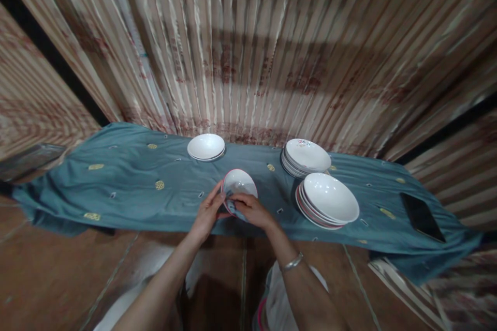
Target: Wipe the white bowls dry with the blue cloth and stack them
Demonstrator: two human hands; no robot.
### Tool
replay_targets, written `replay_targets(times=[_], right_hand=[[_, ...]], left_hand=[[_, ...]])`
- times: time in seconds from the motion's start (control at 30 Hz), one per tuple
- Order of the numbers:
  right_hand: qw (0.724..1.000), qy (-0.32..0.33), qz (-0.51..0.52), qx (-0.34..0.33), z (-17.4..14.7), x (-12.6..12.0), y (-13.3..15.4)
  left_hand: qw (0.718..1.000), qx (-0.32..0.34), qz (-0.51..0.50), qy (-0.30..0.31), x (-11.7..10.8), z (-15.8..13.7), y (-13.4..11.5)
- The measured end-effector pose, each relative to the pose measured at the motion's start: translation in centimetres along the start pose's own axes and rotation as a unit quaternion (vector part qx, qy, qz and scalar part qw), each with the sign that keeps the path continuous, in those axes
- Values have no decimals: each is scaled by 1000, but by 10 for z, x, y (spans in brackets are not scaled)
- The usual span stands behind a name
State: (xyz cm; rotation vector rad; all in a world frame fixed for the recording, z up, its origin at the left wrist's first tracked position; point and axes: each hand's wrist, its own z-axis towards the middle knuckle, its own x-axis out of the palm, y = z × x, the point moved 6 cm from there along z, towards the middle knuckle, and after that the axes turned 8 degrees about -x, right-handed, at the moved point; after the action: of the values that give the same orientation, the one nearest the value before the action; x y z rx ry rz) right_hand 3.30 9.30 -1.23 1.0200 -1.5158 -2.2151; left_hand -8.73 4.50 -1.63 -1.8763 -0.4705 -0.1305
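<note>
A white bowl with a red rim (241, 180) is tilted toward me above the front middle of the cloth-covered table. My left hand (208, 211) grips its left edge, thumb over the rim. Inside the bowl, my right hand (251, 209) presses a grey-blue cloth (237, 209), with its fingers closed on it. To the right stands a stack of white bowls (330, 197), some with red on their outsides. Behind that sits a stack of white plates (306, 155), the top one with a floral mark. At the back left are a couple of stacked white dishes (206, 146).
A green-blue tablecloth (135, 196) with yellow pineapple prints covers the table. A dark, phone-like flat object (421, 217) lies near the right end. Striped curtains (248, 62) hang close behind the table. Dark poles slant at both sides, and brown floor tiles show in front.
</note>
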Motion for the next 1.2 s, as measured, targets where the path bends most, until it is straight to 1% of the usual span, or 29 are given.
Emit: replay_targets(times=[0.07, 0.17, 0.23, 0.33, 0.43, 0.57, 0.67, 0.73, 0.83, 0.9, 0.97, 1.03, 1.1, 1.2], right_hand=[[999, -26, 43, -19, 6, 2, 0], [996, -60, 42, -51, 15, 2, 2], [994, -80, 4, -69, 20, 0, 2], [989, -100, -92, -64, 23, -4, 1], [977, -81, -193, -47, 23, -6, 3], [951, -26, -308, -15, 17, -11, 5], [935, 9, -354, 19, 10, -16, 5], [933, 30, -356, 31, 6, -18, 4], [949, 62, -307, 33, 1, -19, 3], [966, 79, -246, 29, -2, -17, 1], [981, 82, -175, 22, -4, -15, 0], [993, 71, -94, 17, -4, -13, 0], [998, 56, -2, 19, -4, -9, 0], [991, 18, 127, 34, -2, -4, 3]], left_hand=[[1000, -2, -7, 3, 0, 0, -1], [1000, -9, -25, 7, 1, -1, -1], [999, -9, -34, 3, 0, -1, -1], [999, -7, -48, -1, -2, 1, -1], [998, -11, -61, -4, -5, 3, 2], [998, -14, -68, -10, -8, 7, 5], [997, -12, -68, -17, -8, 9, 6], [998, -10, -66, -18, -8, 9, 5], [998, -8, -59, -17, -7, 9, 5], [998, -11, -54, -22, -7, 8, 5], [998, -12, -51, -25, -7, 8, 5], [999, -9, -49, -22, -6, 8, 4], [999, -2, -43, -18, -5, 8, 4], [999, 1, -24, -23, -5, 8, 4]])
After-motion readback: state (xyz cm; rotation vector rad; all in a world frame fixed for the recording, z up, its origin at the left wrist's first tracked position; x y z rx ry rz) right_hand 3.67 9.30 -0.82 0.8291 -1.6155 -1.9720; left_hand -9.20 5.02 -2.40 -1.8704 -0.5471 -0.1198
